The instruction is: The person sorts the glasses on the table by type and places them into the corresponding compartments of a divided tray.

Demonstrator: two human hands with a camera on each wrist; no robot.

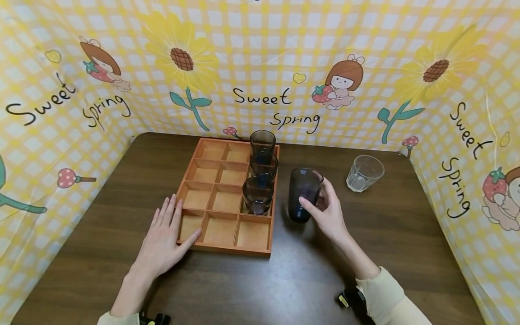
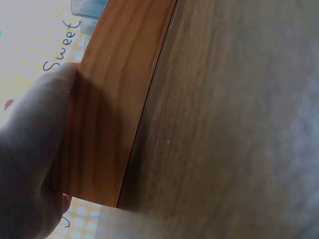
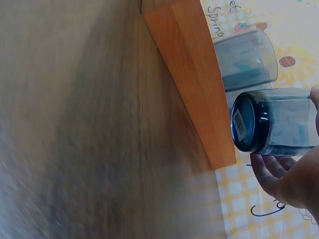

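A wooden compartment tray [image 1: 223, 198] lies on the table. Three dark tinted glasses stand in its right column: a rear glass [image 1: 262, 141], a middle glass [image 1: 264, 163] and a front glass [image 1: 257, 194]. My left hand [image 1: 160, 241] rests at the tray's front left corner, fingers straight along the left side, thumb over the front rim. To the right of the tray, my right hand [image 1: 331, 212] grips another dark glass [image 1: 302, 196] between thumb and fingers. In the right wrist view, that glass's base [image 3: 244, 122], bearing a barcode label, shows clear of the table.
A clear faceted glass [image 1: 364, 174] stands at the right on the dark wooden table [image 1: 390, 234]. The front right compartment [image 1: 253, 232] holds nothing. Yellow checked cloth [image 1: 260, 58] hangs around the back and both sides.
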